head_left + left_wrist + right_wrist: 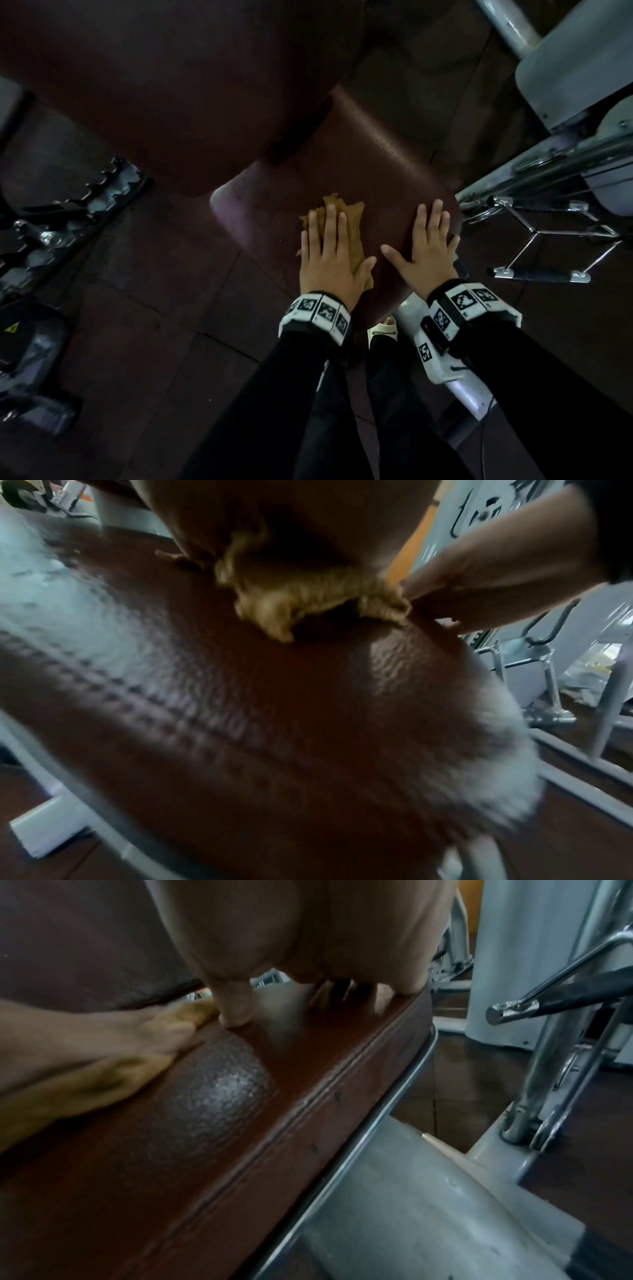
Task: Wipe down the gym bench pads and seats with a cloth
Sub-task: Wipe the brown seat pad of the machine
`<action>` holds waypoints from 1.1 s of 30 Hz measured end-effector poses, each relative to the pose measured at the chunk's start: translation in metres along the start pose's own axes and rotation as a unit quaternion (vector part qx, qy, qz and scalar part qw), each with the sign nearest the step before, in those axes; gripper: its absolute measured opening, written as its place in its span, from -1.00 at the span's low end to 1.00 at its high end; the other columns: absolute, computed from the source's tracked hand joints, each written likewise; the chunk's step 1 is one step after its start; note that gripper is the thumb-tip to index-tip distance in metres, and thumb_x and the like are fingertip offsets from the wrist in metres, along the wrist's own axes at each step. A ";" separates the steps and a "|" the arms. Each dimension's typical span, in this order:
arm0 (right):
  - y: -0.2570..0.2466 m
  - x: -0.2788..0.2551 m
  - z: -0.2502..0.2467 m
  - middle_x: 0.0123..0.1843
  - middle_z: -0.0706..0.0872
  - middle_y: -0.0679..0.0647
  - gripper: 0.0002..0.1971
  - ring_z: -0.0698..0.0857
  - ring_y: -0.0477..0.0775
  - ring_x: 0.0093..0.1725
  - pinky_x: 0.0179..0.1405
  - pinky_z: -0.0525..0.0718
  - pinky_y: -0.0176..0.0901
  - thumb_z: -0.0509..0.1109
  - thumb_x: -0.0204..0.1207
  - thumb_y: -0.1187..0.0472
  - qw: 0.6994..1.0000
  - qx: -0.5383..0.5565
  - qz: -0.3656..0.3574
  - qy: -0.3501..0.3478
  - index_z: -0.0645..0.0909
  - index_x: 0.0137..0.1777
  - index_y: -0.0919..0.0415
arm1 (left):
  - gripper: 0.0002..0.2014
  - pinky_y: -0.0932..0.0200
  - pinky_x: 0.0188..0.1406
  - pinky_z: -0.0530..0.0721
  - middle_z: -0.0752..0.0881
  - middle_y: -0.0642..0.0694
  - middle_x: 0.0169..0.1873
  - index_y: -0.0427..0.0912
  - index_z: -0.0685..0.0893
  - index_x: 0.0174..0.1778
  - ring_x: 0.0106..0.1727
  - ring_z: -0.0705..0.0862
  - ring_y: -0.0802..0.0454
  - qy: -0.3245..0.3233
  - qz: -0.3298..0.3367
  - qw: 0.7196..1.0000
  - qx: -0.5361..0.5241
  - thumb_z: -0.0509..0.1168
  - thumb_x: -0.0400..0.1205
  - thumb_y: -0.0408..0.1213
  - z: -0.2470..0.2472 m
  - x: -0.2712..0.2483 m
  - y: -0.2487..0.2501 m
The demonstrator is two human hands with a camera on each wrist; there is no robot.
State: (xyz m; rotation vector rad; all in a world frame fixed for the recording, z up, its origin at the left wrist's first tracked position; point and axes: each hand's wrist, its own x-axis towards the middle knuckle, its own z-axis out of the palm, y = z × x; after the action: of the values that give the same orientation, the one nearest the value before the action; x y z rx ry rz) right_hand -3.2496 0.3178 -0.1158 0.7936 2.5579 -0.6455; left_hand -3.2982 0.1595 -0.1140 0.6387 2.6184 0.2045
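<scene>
A dark maroon seat pad (370, 161) of a gym machine lies below me, with the larger back pad (164, 78) above it. A crumpled tan cloth (346, 219) lies on the seat's near-left part. My left hand (327, 251) presses flat on the cloth with straight fingers. My right hand (424, 246) rests flat on the bare seat by its right edge, fingers spread. The left wrist view shows the cloth (308, 599) bunched under the palm, on the textured seat (274, 710). In the right wrist view my right hand's fingertips (236, 1015) touch the seat (212, 1110) beside the cloth (85, 1088).
A grey machine frame (561, 68) and a chrome handle bar (544, 274) stand close on the right. A toothed adjustment rail (68, 212) sits on the left. A white frame tube (442, 366) runs under the seat. Dark floor tiles (164, 308) surround the bench.
</scene>
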 end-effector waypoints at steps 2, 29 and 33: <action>0.000 0.001 0.003 0.65 -0.42 0.18 -0.04 -0.35 0.22 0.63 0.53 -0.27 0.35 0.16 0.52 -0.29 1.000 -0.016 -0.002 -0.006 -0.30 0.64 0.20 | -0.21 -0.10 0.64 -0.20 -0.22 -0.08 0.67 -0.14 -0.18 0.67 0.66 -0.28 -0.16 0.018 0.000 1.000 0.005 -0.09 0.66 0.26 -0.004 0.017 0.001; 0.003 0.000 -0.003 0.65 -0.42 0.15 -0.02 -0.36 0.19 0.63 0.54 -0.27 0.29 0.17 0.48 -0.31 0.999 -0.003 -0.017 -0.029 -0.29 0.64 0.18 | -0.36 -0.21 0.59 0.01 -0.01 -0.20 0.67 -0.31 0.05 0.64 0.65 -0.11 -0.34 0.096 -0.059 0.990 -0.079 0.03 0.72 -0.04 0.001 0.021 0.001; 0.003 0.000 -0.004 0.64 -0.43 0.13 -0.03 -0.38 0.17 0.62 0.54 -0.29 0.26 0.16 0.48 -0.32 0.999 0.004 -0.018 -0.029 -0.30 0.64 0.16 | -0.38 -0.30 0.54 0.12 0.01 -0.24 0.66 -0.28 0.01 0.65 0.64 -0.04 -0.35 0.098 -0.071 0.991 -0.055 -0.01 0.73 -0.06 -0.029 0.072 -0.044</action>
State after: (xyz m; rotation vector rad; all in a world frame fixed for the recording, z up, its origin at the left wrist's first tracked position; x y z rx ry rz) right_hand -3.2484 0.3220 -0.1137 0.7218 2.5230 -0.6811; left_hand -3.3863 0.1527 -0.1259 0.4121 2.8023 0.3822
